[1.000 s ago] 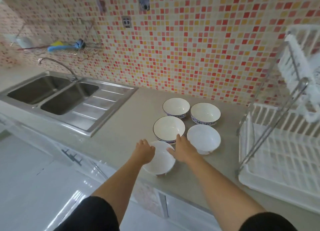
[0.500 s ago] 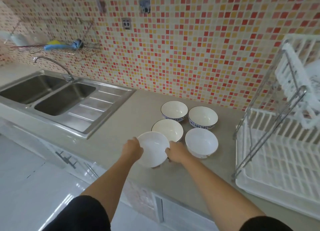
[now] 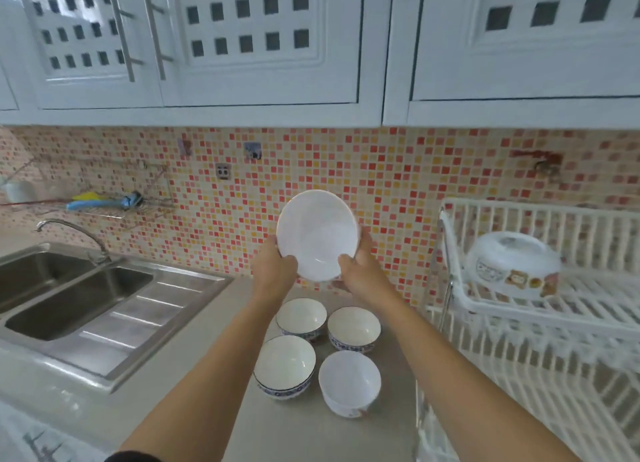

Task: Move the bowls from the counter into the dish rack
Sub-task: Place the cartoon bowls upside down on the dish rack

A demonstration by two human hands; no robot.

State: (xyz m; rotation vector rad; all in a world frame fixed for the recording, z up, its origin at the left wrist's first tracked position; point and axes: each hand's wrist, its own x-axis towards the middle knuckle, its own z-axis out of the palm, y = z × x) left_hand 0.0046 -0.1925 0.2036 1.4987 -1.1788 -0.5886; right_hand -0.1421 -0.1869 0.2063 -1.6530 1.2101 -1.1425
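White bowl point(image 3: 317, 234) now lifted to frame centre, clasped between left hand point(image 3: 275, 269) and right hand point(image 3: 362, 271); four bowls point(image 3: 301, 317) left on counter point(image 3: 277, 434) below

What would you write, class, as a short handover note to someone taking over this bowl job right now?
Left hand and right hand: both grip the white bowl, held up in the air, tilted towards the camera.
Four bowls sit on the counter.
Dish rack, to the right: the upper shelf holds one upturned patterned bowl.
Left: rack the held bowl, then the four.
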